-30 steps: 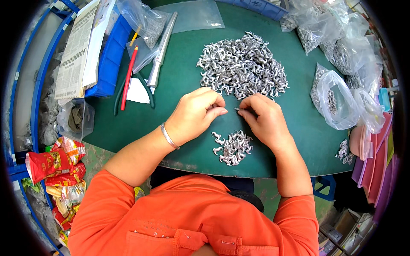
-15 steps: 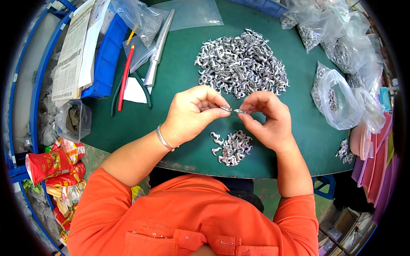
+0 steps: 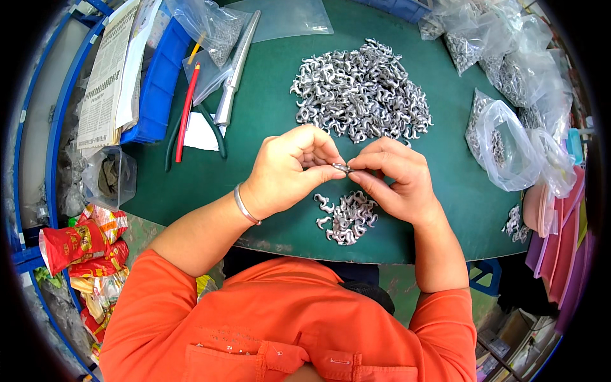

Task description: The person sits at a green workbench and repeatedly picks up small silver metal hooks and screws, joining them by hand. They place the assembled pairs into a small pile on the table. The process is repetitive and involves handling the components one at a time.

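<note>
My left hand and my right hand meet fingertip to fingertip above the green table. Both pinch small silvery curved metal pieces between thumb and fingers, and the pieces touch or overlap at the tips. How they fit together is hidden by the fingers. Beyond my hands lies a large heap of curved metal pieces, S-like in shape. A smaller pile of similar pieces rests just below my hands, near the table's front edge.
To the left lie a red pencil, pliers, a tapered metal rod and a blue bin with newspapers. Plastic bags of metal parts crowd the right side, by an open clear bag.
Half a second ago my hands were slightly apart, each pinching one piece. My right hand has moved left, and the two pieces are now brought together.
</note>
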Tool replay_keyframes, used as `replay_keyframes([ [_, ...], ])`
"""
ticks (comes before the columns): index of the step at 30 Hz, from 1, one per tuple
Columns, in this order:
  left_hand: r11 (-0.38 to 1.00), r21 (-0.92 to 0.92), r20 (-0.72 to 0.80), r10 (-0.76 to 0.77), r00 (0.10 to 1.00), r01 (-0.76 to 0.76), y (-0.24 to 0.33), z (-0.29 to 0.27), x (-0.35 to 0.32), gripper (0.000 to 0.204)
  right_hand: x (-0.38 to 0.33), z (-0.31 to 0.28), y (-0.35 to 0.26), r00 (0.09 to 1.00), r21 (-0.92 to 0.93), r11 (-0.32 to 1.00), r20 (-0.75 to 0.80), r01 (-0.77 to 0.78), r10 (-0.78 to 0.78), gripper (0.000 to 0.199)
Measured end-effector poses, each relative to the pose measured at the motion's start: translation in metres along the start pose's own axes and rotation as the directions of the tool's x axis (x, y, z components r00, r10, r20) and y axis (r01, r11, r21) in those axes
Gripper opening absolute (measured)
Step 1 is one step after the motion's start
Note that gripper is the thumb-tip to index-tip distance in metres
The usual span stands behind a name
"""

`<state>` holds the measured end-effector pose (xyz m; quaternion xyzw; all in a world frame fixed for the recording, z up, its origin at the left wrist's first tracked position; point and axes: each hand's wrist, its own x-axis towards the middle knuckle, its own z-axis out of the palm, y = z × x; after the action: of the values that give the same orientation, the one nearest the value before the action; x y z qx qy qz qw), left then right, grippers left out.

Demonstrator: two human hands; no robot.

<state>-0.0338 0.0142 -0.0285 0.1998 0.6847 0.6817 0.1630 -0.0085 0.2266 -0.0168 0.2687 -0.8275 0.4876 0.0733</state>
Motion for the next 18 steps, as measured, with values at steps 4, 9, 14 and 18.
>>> replay_keyframes([
  [4, 0.998, -0.041, 0.017, -0.053, 0.998, 0.053, 0.001, -0.001, -0.001, 0.020, 0.000, 0.000, -0.003, 0.997, 0.053, 0.997, 0.036, -0.065, 0.063, 0.014],
  [9, 0.972, 0.235, 0.262, -0.031, 0.965, -0.033, 0.016, -0.022, 0.006, 0.018, 0.000, -0.005, -0.002, 0.967, 0.093, 0.992, 0.248, -0.081, 0.056, 0.012],
  [14, 0.838, 0.541, -0.121, 0.162, 0.979, -0.072, 0.007, -0.045, 0.016, 0.019, 0.002, -0.001, -0.005, 0.948, 0.030, 0.998, 0.315, -0.052, 0.040, 0.012],
  [18, 0.612, 0.754, 0.036, 0.324, 0.945, -0.238, -0.011, -0.044, 0.016, 0.032, 0.021, 0.023, -0.006, 0.994, -0.367, 0.925, 0.067, 0.103, -0.084, 0.023],
])
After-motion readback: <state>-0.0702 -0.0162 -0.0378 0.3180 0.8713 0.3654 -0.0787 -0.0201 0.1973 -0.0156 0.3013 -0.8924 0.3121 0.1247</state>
